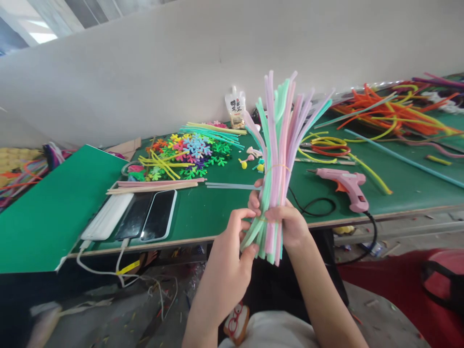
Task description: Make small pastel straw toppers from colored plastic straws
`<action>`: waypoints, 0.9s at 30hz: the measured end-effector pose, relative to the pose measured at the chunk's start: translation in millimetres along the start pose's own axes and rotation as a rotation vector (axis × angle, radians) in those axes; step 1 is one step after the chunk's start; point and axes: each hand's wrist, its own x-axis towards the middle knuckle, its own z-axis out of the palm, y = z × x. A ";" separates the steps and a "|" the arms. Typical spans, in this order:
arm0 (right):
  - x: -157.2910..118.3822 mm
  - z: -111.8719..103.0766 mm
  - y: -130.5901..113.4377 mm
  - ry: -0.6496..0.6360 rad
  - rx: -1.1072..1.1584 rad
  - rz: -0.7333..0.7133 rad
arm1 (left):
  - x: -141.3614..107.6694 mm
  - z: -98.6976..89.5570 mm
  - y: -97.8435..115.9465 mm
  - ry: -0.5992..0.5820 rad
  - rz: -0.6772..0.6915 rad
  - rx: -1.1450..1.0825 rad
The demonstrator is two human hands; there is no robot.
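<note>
A bundle of pipe cleaners point(277, 174) in mint green, lilac and pink stands nearly upright between my two hands, its upper ends fanned out. A thin band point(278, 167) circles its middle, and another thin band shows lower down near my fingers. My left hand point(241, 251) grips the lower left side, thumb and fingers closed on the stems. On the right side, my right hand point(290, 222) is wrapped round the bundle with its thumb across the front. The fingers behind the stems are partly hidden.
On the green table point(195, 212) lie a pink glue gun point(344, 186), phones point(158, 215), a white power bank point(108, 217) and colourful snowflake-shaped pieces point(195, 147). Orange and yellow pipe cleaners point(384, 113) pile up at the right. A pouch point(235, 107) leans on the wall.
</note>
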 end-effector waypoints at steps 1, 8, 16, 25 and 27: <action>0.2 -0.3 -0.2 0.001 0.005 0.004 | 0.2 -0.2 -0.4 -0.001 0.000 0.006; -0.7 -0.2 -0.7 0.002 0.011 -0.005 | -1.2 -2.5 5.4 -0.018 -0.003 0.045; -2.1 -2.7 -1.3 -0.016 0.004 0.016 | 0.1 -1.2 9.0 -0.056 -0.020 -0.020; -2.5 -5.7 0.5 -0.019 0.025 0.026 | 1.3 0.5 6.2 -0.060 -0.058 -0.091; -2.4 -5.7 0.3 -0.015 0.019 0.017 | 2.1 1.8 7.1 -0.059 -0.056 -0.076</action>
